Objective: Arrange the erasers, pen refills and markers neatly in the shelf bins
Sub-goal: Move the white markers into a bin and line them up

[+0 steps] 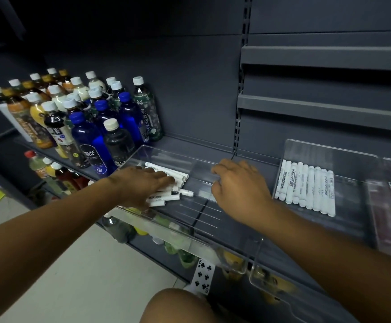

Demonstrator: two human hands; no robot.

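A loose, crossed heap of white markers [166, 183] is seen in the left clear bin [157, 155] on the dark shelf [201, 145]. The left hand [140, 185] is laid flat on the heap, fingers spread, nothing gripped. The right hand [238, 185] is held over the bin's empty right part, fingers curled; whether anything is held cannot be told. A tidy row of markers [306, 187] lies side by side in the right bin [329, 150]. Drink bottles [85, 113] stand at left.
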